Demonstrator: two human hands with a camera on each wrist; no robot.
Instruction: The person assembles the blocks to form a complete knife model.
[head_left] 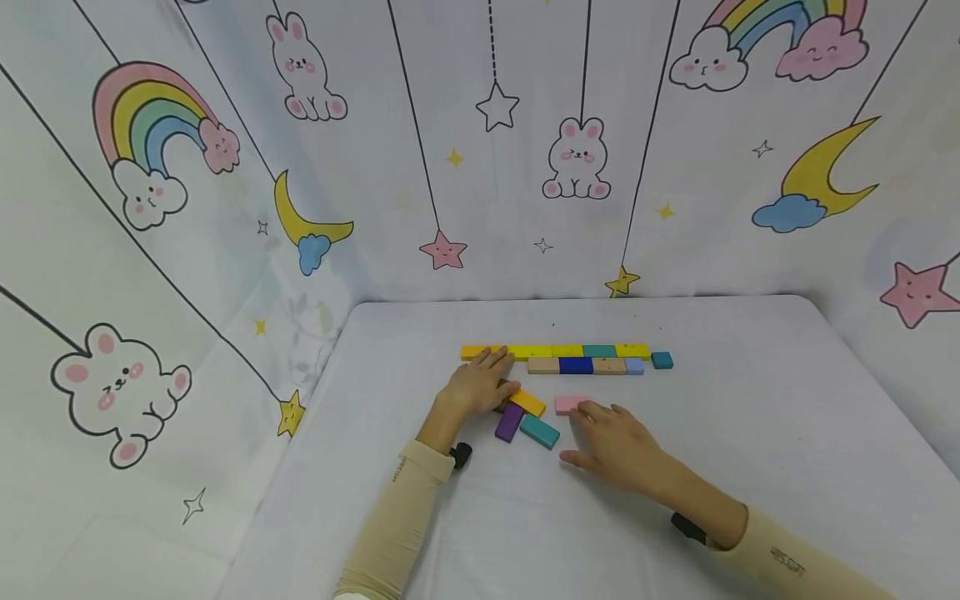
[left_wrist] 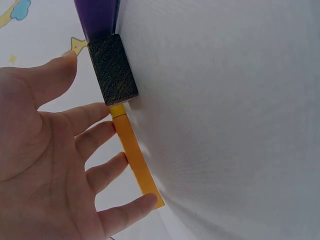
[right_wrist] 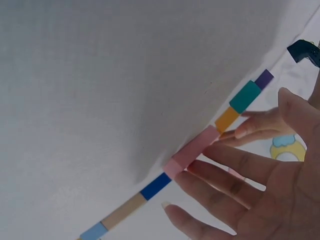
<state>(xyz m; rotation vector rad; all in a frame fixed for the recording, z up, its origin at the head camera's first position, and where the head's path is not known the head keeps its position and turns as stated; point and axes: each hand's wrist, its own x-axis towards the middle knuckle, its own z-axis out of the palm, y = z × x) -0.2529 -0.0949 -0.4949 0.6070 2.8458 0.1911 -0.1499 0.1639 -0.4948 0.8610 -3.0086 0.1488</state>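
Observation:
My left hand [head_left: 480,387] lies over the left end of a row of wooden blocks. Its spread fingertips touch the orange block [left_wrist: 135,155] in the left wrist view. A dark block [left_wrist: 113,70] sits by the left thumb, mostly hidden by the hand in the head view. Fingers extended, my right hand [head_left: 618,446] touches a pink block [head_left: 568,405] lying flat in front of the rows. Between the hands lie a yellow-orange block [head_left: 528,403], a purple block [head_left: 509,422] and a teal block [head_left: 540,431].
Yellow blocks [head_left: 530,352] and a teal one [head_left: 598,351] continue the back row. Against its front side is a shorter row with tan [head_left: 543,365], dark blue [head_left: 576,365] and light blue blocks [head_left: 634,366]. A small teal block [head_left: 662,360] stands off the right end on the white tabletop [head_left: 750,400].

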